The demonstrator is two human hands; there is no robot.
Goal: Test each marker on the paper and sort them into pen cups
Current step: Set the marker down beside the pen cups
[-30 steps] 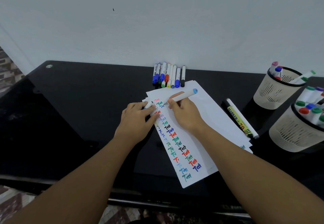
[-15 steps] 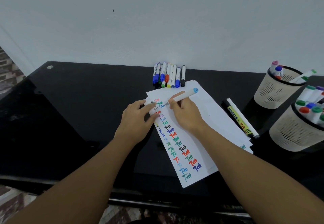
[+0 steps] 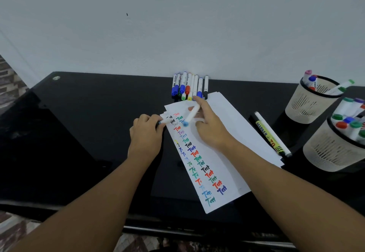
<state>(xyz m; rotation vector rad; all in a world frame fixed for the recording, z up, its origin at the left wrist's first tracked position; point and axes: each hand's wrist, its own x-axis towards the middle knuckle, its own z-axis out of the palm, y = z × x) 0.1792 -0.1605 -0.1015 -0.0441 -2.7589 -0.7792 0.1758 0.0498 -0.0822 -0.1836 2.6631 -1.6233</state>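
On the black table lies white paper (image 3: 227, 113) with two columns of coloured "Test" words. My right hand (image 3: 212, 128) holds a white marker (image 3: 191, 114) over the top of the paper, its light-blue end pointing down and left. At the paper's left edge my left hand (image 3: 145, 134) pinches a small white cap (image 3: 164, 121), a short gap from the marker's blue end. A row of several untested markers (image 3: 189, 85) lies by the wall. Two beige mesh pen cups, a far cup (image 3: 308, 105) and a near cup (image 3: 331, 153), stand at the right, both holding markers.
A yellow-labelled marker (image 3: 270, 133) lies on the paper's right edge, between the paper and the cups. The wall runs directly behind the marker row. The table's front edge (image 3: 177, 224) is close to me.
My right hand has stopped writing and turned the marker so its blue end swings from upper right down toward my left hand. My left hand has slid left off the paper with the cap.
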